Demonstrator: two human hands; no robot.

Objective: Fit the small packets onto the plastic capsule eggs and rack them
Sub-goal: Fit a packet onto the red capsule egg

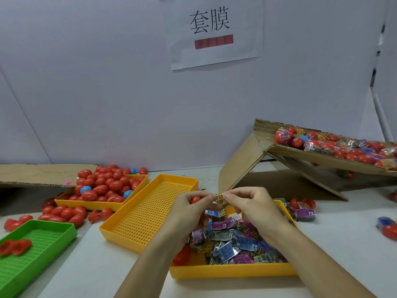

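From your head view, your left hand (189, 209) curls around a red capsule egg (196, 199), of which only a glossy end shows between thumb and fingers. Your right hand (253, 208) pinches a small printed packet (219, 200) at its top edge, and your left fingertips pinch the same packet from the other side, so it hangs between both hands, just beside the egg. Whether it already sits over the egg you cannot tell.

Both hands hover above the near yellow tray (232, 271), a shallow plastic tray heaped with crinkly foil packets (234, 244) in purple, blue and green; your wrists hide its far left corner. Just to its left lies a long yellow tray (148, 214) with a perforated grid floor, bare, its rim angled toward you. This is the open room closest to your hands. Behind it a third yellow tray (101, 204) is piled with smooth red eggs (105, 183), a few blue among them, and more have spilled onto the white table (103, 269).

At far left a green tray (32, 250), cut off by the frame, holds two red egg halves (15, 247). To the right a tilted cardboard box (322, 162) holds wrapped eggs, its far end cut off. Blurred eggs lie at the right edge. A paper sign (214, 31) hangs on the wall.
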